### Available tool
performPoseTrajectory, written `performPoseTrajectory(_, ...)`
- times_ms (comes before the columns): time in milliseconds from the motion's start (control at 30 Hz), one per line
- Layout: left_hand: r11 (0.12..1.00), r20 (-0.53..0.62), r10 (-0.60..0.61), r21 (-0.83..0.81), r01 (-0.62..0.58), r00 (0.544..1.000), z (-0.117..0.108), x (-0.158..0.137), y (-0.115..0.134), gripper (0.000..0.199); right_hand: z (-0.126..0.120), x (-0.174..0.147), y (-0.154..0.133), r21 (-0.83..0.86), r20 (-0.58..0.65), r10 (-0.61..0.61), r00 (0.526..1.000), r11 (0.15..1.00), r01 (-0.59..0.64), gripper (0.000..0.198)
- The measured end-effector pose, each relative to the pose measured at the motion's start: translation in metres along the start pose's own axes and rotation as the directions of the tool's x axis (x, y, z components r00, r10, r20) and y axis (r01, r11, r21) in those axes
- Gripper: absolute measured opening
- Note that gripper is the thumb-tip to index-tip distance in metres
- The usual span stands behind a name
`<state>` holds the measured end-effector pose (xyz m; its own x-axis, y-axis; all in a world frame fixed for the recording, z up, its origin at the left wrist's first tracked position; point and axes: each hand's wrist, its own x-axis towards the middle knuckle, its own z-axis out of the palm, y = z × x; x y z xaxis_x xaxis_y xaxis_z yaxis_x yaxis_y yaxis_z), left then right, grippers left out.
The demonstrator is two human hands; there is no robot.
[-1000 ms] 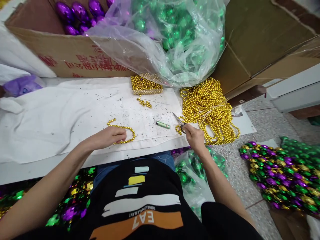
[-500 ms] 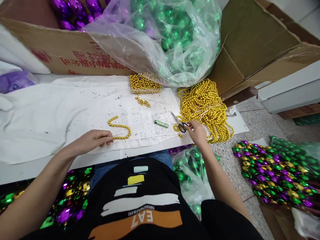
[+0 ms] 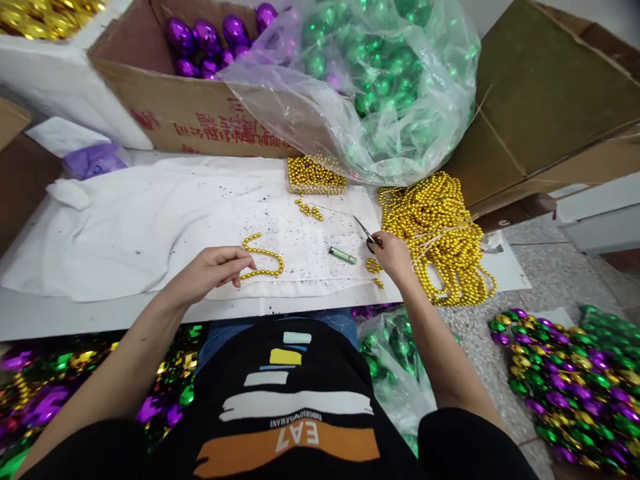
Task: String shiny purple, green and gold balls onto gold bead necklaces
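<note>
A short strand of gold beads (image 3: 263, 259) lies curled in a hook shape just left of the frame's centre, on the speckled white sheet (image 3: 150, 227) that covers the work table; the flat, pale sheet keeps the loose beads from rolling and makes them easy to see. The left hand (image 3: 213, 268) rests at the strand's lower end, thumb and fingertips pinched lightly together on the last beads, holding it steady against the sheet. To the right of centre, the right hand (image 3: 395, 257) is closed around the handles of a small pair of scissors (image 3: 367, 235), whose blades point up and to the left, slightly parted as far as can be seen. A few loose gold beads lie just beside that hand, and a small green lighter (image 3: 343, 255) sits between the two hands, within easy reach. Right of the scissors is a big heap of gold bead strings (image 3: 435, 233), likely the stock the short strand was cut from. Above centre stands a shallow tray of gold beads (image 3: 315, 175). Across the top, a cardboard box (image 3: 200, 113) holds purple baubles and a clear plastic bag (image 3: 380, 87) holds green ones. Mixed green, purple and gold garlands (image 3: 565, 373) lie at lower right.
</note>
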<state>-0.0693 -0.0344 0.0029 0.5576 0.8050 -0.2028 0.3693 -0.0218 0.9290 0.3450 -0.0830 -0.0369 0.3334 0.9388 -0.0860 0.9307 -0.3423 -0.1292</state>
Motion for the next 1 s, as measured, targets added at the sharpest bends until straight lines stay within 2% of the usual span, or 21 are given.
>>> performPoseTrajectory(100,0.997,0.046,-0.062,-0.040,0.064,0.997,0.010,0.005,0.008,0.028,0.001,-0.001,-0.031,0.088,-0.081,-0.065,0.995,0.994,0.072,0.030)
performPoseTrajectory(167,0.996,0.093,-0.071,-0.045,0.075,0.993,0.014,0.008,0.013,0.028,-0.004,-0.014,-0.061,0.350,-0.143,-0.156,0.977,0.916,0.198,0.031)
performPoseTrajectory(200,0.996,0.117,-0.071,-0.042,0.076,0.991,0.016,0.010,0.016,0.028,-0.008,-0.024,-0.078,0.524,-0.146,-0.221,0.964,0.809,0.265,0.031)
performPoseTrajectory(233,0.997,0.141,-0.068,-0.038,0.074,0.988,0.018,0.011,0.018,0.028,-0.011,-0.034,-0.096,0.687,-0.117,-0.303,0.946,0.663,0.298,0.034)
performPoseTrajectory(267,0.997,0.161,-0.062,-0.036,0.068,0.985,0.019,0.012,0.020,0.027,-0.015,-0.044,-0.113,0.796,-0.062,-0.400,0.914,0.532,0.287,0.040)
performPoseTrajectory(300,0.998,0.177,-0.053,-0.035,0.060,0.983,0.020,0.012,0.022,0.027,-0.017,-0.053,-0.129,0.861,-0.006,-0.491,0.871,0.440,0.254,0.041)
performPoseTrajectory(367,0.998,0.210,-0.036,-0.040,0.045,0.977,0.021,0.012,0.025,0.026,-0.018,-0.067,-0.152,0.923,0.090,-0.616,0.782,0.346,0.167,0.030)
performPoseTrajectory(400,0.998,0.230,-0.033,-0.044,0.044,0.973,0.020,0.010,0.025,0.025,-0.017,-0.071,-0.157,0.937,0.117,-0.633,0.766,0.327,0.127,0.024)
performPoseTrajectory(433,0.998,0.252,-0.036,-0.049,0.050,0.967,0.019,0.009,0.025,0.025,-0.016,-0.074,-0.158,0.948,0.132,-0.620,0.774,0.307,0.085,0.022)
performPoseTrajectory(500,0.995,0.294,-0.055,-0.060,0.076,0.954,0.013,0.004,0.020,0.025,-0.013,-0.077,-0.147,0.972,0.138,-0.522,0.842,0.234,-0.014,0.024)
performPoseTrajectory(600,0.991,0.305,-0.093,-0.063,0.117,0.948,-0.001,-0.001,0.004,0.028,-0.014,-0.079,-0.111,0.989,0.141,-0.314,0.939,0.009,-0.146,0.022)
performPoseTrajectory(667,0.988,0.284,-0.127,-0.046,0.145,0.951,-0.010,-0.001,-0.010,0.028,-0.017,-0.080,-0.083,0.981,0.124,-0.160,0.979,-0.126,-0.145,0.021)
performPoseTrajectory(733,0.986,0.264,-0.159,-0.013,0.169,0.951,-0.018,0.000,-0.023,0.028,-0.019,-0.083,-0.058,0.975,0.111,-0.033,0.993,-0.192,-0.116,0.021)
performPoseTrajectory(800,0.985,0.248,-0.168,0.015,0.170,0.954,-0.023,0.003,-0.032,0.027,-0.020,-0.088,-0.036,0.970,0.123,0.044,0.991,-0.215,-0.111,0.023)
performPoseTrajectory(1000,0.980,0.253,-0.103,0.189,0.055,0.962,-0.023,0.013,-0.033,0.022,-0.014,-0.111,0.008,0.971,0.147,0.221,0.964,-0.220,-0.098,0.026)
